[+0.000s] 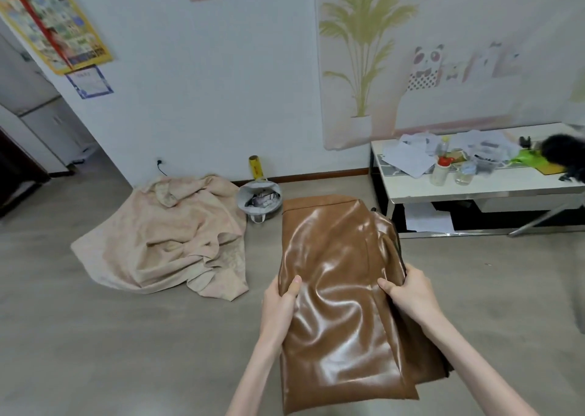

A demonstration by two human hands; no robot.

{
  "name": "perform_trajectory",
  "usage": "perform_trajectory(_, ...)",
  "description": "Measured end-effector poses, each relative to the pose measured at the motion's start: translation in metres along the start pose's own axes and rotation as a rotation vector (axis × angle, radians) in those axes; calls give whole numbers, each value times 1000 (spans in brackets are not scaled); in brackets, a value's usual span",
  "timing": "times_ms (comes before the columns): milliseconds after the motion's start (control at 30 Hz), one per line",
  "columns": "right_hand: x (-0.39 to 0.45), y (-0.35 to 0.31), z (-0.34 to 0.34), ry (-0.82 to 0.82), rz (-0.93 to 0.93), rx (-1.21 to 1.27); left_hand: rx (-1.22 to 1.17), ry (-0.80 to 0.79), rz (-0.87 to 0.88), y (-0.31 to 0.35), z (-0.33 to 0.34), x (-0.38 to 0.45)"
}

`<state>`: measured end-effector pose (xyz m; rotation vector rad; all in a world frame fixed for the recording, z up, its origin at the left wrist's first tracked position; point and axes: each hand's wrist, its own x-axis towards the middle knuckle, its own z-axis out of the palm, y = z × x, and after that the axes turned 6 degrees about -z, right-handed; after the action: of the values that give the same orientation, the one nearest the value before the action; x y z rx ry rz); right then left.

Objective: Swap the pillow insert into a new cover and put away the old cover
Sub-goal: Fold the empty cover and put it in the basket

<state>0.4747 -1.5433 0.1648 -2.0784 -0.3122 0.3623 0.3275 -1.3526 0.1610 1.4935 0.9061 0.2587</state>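
Note:
A shiny brown leather-look cover (pixel 338 292), long and rather flat, is held up in front of me above the floor. My left hand (pixel 280 308) grips its left edge, thumb on the front face. My right hand (pixel 408 292) grips the right edge beside a dark zipper line, fingers curled round the fold. A crumpled beige fabric cover (pixel 161 241) lies in a heap on the floor to the left, near the wall. I cannot tell whether an insert is inside the brown cover.
A small white bin (pixel 259 200) stands against the wall with a yellow can (pixel 256 167) behind it. A low white table (pixel 474 191) at right carries papers, bottles and a black furry object (pixel 566 156). A doorway opens at far left.

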Motion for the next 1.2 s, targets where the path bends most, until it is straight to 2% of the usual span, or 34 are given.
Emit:
perform_trajectory(200,55,-3,-11,-41,-3,18,-65,19,-77,18,22,40)
perform_trajectory(367,100,-7,-7,-47,5,10,-232,-128,-287,32,22,81)
perform_trajectory(467,130,-12,0,-64,10,-11,-284,-177,-340,38,22,110)
perform_trajectory(600,176,-29,22,-57,14,-47,-300,-89,-341,49,21,161)
perform_trajectory(933,290,-96,87,-26,-11,-5,-282,-60,-205,100,-22,303)
perform_trajectory(1200,355,-119,145,-59,37,8,-256,-3,-218,105,-50,387)
